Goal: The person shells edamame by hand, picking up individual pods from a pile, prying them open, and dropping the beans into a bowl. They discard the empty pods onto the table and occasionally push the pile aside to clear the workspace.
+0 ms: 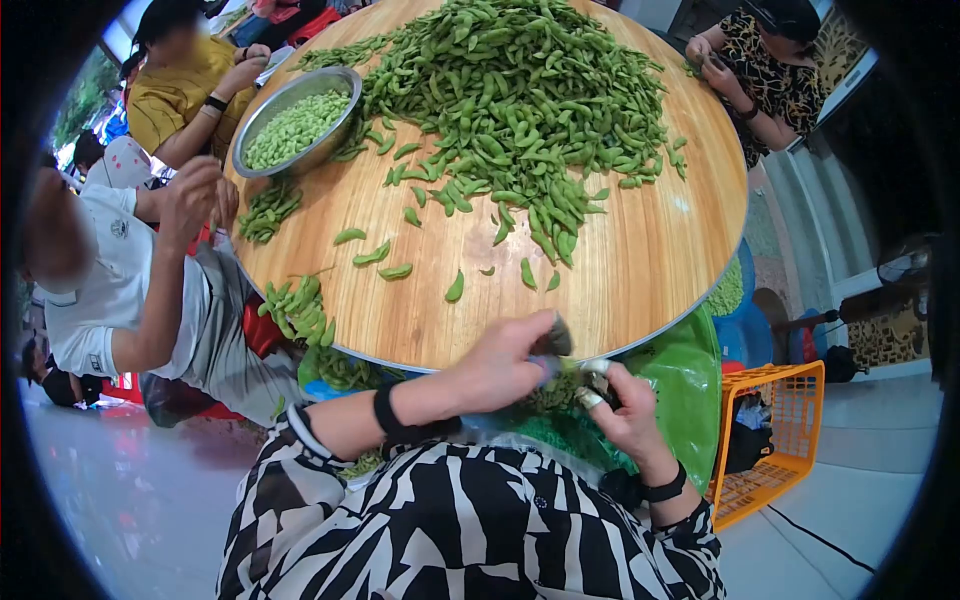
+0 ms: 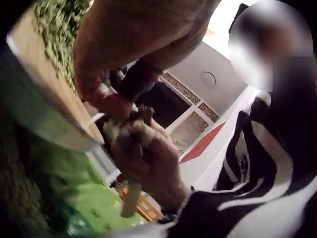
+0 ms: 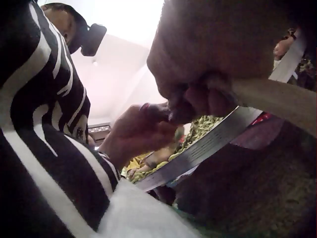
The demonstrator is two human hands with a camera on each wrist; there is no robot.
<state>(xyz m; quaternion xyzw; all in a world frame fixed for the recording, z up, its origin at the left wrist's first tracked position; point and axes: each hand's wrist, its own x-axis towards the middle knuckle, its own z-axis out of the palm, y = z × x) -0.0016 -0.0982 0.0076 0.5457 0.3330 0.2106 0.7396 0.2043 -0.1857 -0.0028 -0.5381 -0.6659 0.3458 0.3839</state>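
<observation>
near tabletop [image 1: 400, 322]: passable | ahead: pod heap [image 1: 520, 95] | right: green plastic [image 1: 690, 365], orange crate [image 1: 772, 377] | below: unclear

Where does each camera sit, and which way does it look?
Head: worn on the head, facing forward and down over the table and pods; left hand, right hand and patterned shirt show.
Left wrist: on that wrist, looking past the close left hand toward the right; shirt shows.
Right wrist: on that wrist, looking past the close right hand toward the left; shirt shows.
Shared: both wrist views show both hands, shirt, table and pods.
</observation>
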